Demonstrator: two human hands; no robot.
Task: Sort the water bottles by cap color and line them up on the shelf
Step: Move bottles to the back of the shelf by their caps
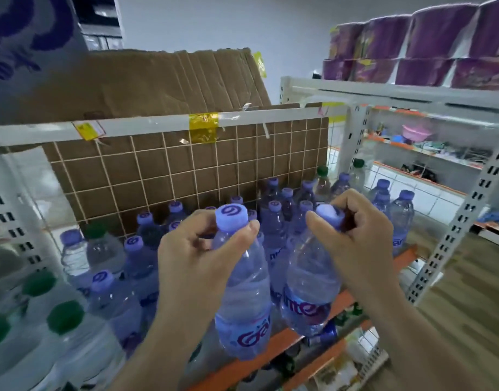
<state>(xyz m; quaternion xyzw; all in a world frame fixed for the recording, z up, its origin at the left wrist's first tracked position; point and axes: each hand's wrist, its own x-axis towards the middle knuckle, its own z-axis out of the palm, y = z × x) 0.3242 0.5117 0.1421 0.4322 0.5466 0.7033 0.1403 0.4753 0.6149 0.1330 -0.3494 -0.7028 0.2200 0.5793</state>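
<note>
My left hand [197, 249] grips the neck of a purple-capped water bottle [242, 300], held above the front of the shelf. My right hand [358, 238] grips the neck of a second purple-capped bottle [307, 292] right beside it, fingers curled over its cap. Behind them several purple-capped bottles [273, 221] stand packed on the shelf with the orange front edge [273, 351]. Green-capped clear bottles [64, 320] stand at the left. Two more green-capped bottles [322, 179] stand at the back right among purple ones.
A wire grid backed with cardboard [186, 170] closes the rear of the shelf. White slotted uprights [462, 221] frame it at left and right. Purple packs [417, 52] lie on the top shelf at right. Cans and goods fill the lower shelf [321, 337].
</note>
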